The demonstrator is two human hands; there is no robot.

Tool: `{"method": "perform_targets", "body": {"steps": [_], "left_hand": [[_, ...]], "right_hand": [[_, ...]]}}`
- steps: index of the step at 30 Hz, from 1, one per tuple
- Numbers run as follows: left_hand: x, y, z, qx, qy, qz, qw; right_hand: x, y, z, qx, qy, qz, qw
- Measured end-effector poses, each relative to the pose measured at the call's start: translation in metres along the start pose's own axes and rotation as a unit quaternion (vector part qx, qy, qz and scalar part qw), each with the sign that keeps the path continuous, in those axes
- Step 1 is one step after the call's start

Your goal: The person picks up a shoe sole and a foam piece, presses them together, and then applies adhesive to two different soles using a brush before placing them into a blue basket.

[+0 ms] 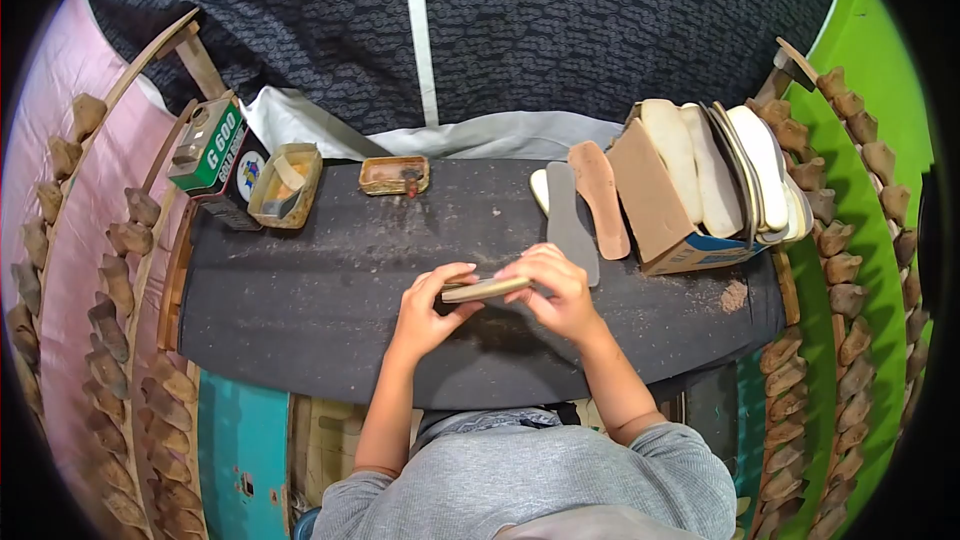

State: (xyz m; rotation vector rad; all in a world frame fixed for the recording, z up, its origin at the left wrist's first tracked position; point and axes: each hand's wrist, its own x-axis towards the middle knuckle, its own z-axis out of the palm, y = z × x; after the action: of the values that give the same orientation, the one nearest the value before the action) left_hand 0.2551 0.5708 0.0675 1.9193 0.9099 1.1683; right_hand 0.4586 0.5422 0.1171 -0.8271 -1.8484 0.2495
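Both my hands hold a flat tan insole piece (487, 288) edge-on above the middle of a dark, dusty work table (330, 310). My left hand (430, 302) grips its left end with thumb and fingers. My right hand (557, 290) covers its right end, fingers curled over the top. Just behind my right hand lie a grey sole-shaped piece (568, 218), a brown one (600, 195) and a pale one (539, 189), flat on the table.
A cardboard box (655, 205) packed with upright insoles stands at the right. At the back left are a green G 600 tin (212, 148), an open glue-stained container (285, 183) and a small flat tin (393, 175). Racks of wooden lasts (845, 270) flank both sides.
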Motion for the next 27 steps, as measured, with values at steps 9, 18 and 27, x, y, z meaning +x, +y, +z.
{"method": "perform_targets", "body": {"steps": [9, 18, 27], "left_hand": [[-0.011, -0.034, -0.052, -0.419, -0.062, -0.208, 0.882], [-0.020, -0.063, -0.089, -0.460, 0.078, -0.281, 0.839], [-0.032, -0.081, -0.116, -0.541, 0.007, -0.264, 0.798]], "right_hand": [[0.071, 0.005, 0.100, 0.096, 0.037, 0.118, 0.988], [0.052, 0.068, 0.173, -0.161, 0.162, 0.121, 0.966], [0.055, 0.138, 0.206, -0.081, 0.138, 0.285, 0.945]]}}
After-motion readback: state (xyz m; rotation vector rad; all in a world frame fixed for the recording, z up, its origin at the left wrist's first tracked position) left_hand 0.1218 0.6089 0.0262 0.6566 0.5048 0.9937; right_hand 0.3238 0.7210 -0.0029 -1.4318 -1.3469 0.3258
